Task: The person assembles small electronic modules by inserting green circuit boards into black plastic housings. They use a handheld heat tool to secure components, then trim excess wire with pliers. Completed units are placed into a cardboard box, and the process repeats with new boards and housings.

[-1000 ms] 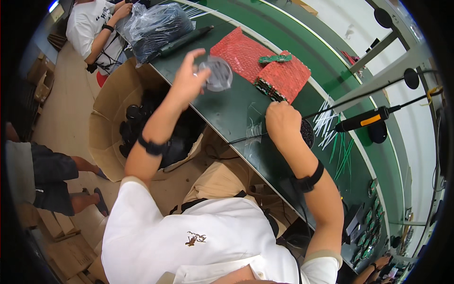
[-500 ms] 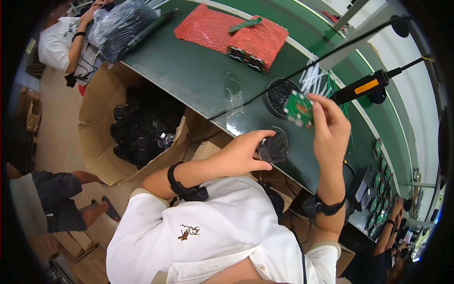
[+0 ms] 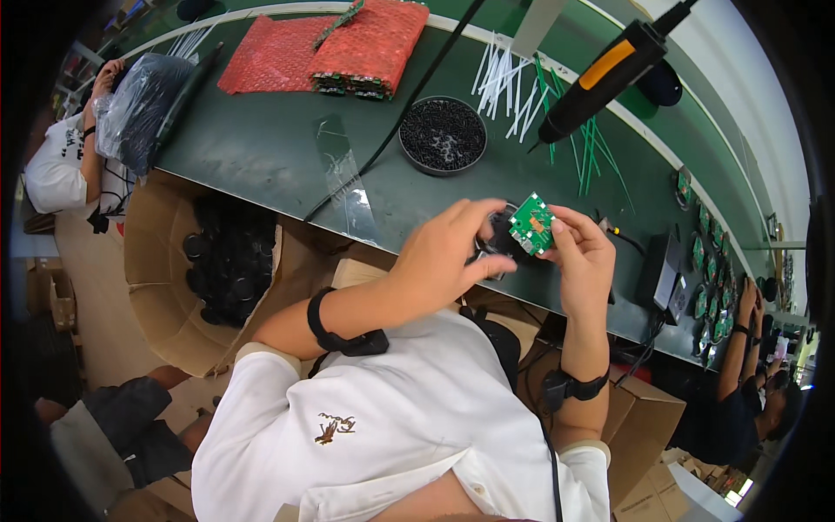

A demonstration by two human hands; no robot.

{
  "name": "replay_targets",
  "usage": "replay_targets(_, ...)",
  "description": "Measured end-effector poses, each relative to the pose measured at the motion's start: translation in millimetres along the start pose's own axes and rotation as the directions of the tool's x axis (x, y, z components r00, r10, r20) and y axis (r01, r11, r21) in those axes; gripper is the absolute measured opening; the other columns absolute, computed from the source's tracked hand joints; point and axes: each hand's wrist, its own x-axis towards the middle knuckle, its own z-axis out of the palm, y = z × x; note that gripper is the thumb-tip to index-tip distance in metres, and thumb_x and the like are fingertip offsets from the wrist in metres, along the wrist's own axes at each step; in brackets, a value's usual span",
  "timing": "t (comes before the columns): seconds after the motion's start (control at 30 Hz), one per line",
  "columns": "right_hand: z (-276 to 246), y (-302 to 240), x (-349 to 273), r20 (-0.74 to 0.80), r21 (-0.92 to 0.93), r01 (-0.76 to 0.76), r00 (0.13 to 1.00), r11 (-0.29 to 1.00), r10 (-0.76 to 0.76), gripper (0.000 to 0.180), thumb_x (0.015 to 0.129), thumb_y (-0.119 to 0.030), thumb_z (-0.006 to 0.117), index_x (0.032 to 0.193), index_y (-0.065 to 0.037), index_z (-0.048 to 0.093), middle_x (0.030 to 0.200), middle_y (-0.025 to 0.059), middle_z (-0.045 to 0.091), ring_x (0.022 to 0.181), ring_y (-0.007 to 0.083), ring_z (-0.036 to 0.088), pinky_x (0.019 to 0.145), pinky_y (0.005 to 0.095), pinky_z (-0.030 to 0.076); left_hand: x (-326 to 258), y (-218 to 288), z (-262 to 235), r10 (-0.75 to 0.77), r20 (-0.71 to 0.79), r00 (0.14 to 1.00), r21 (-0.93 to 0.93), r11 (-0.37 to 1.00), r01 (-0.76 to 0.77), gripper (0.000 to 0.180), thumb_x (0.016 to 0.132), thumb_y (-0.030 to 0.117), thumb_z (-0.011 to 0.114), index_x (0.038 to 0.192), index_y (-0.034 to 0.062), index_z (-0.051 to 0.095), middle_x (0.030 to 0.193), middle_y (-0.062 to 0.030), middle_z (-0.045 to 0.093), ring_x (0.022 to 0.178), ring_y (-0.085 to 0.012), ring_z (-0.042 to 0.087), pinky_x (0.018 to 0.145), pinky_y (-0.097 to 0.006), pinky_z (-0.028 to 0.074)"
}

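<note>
My right hand [image 3: 581,252] pinches a small green circuit board [image 3: 531,224] by its edge, between thumb and fingers. Just left of it, my left hand [image 3: 445,252] curls its thumb and fingers around a round black plastic housing [image 3: 498,237] at the bench's front edge. The board hangs over the right part of the housing and hides some of it; whether the two touch, I cannot tell. A black electric screwdriver [image 3: 596,83] with an orange band is suspended above the bench, beyond my right hand.
On the green bench stands a round dish [image 3: 442,137] full of tiny black pieces. Red bubble wrap [image 3: 370,43] covers stacked boards behind it. White ties [image 3: 504,83] and green ties lie nearby, several boards [image 3: 713,278] at right. A carton [image 3: 156,261] of black housings stands left.
The circuit board in my right hand has come down and in beside the black housing. My left hand keeps the housing. The whole view has shifted, with the bench now showing farther right.
</note>
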Motion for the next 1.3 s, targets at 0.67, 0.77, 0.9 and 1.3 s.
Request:
replay_targets(0.67, 4.0, 7.9, 2.9, 0.11, -0.298, 0.027, 0.994, 0.954, 0.006, 0.033, 0.091, 0.004, 0.072, 0.124, -0.001, 0.075, 0.096, 0.0077, 0.073, 0.072, 0.0099, 0.066, 0.066, 0.0251, 0.056, -3.4, -17.3, -4.5, 0.194, 0.027, 0.981, 0.172, 0.965, -0.195, 0.084, 0.06, 0.02, 0.094, 0.136, 0.0038, 0.06, 0.142, -0.0158, 0.06, 0.127, -0.0381, 0.06, 0.104, -0.046, 0.05)
replay_targets(0.77, 8.3, 5.8, 3.4, 0.185, -0.4, 0.113, 0.982, 0.91, -0.041, 0.035, 0.089, 0.004, 0.073, 0.123, -0.003, 0.075, 0.088, 0.0081, 0.069, 0.069, 0.0109, 0.065, 0.065, 0.0253, 0.055, -2.9, -20.1, -1.5, 0.185, 0.026, 0.982, 0.157, 0.97, -0.187, 0.082, 0.061, 0.019, 0.093, 0.136, 0.0045, 0.061, 0.146, -0.0144, 0.058, 0.126, -0.0367, 0.06, 0.105, -0.045, 0.049)
replay_targets(0.9, 13.4, -1.6, 1.5, 0.235, -0.573, 0.257, 0.961, 0.778, -0.145, 0.035, 0.088, 0.003, 0.074, 0.122, -0.006, 0.076, 0.098, 0.0093, 0.067, 0.071, 0.0169, 0.066, 0.066, 0.0291, 0.055, -1.5, -23.2, -4.3, 0.235, 0.083, 0.969, 0.188, 0.951, -0.247, 0.074, 0.065, 0.016, 0.091, 0.133, 0.0051, 0.063, 0.148, -0.0132, 0.058, 0.123, -0.0343, 0.062, 0.102, -0.045, 0.05)
replay_targets(1.3, 9.3, 1.1, -15.9, 0.367, -0.549, 0.573, 0.819, 0.608, -0.44, 0.047, 0.08, -0.004, 0.081, 0.125, -0.003, 0.073, 0.131, 0.014, 0.07, 0.112, 0.0317, 0.068, 0.098, 0.039, 0.053, 14.9, -27.5, -6.9, 0.301, -0.016, 0.954, 0.11, 0.948, -0.297, 0.039, 0.08, 0.015, 0.082, 0.116, 0.0024, 0.072, 0.117, -0.0124, 0.072, 0.101, -0.0334, 0.067, 0.086, -0.041, 0.053)
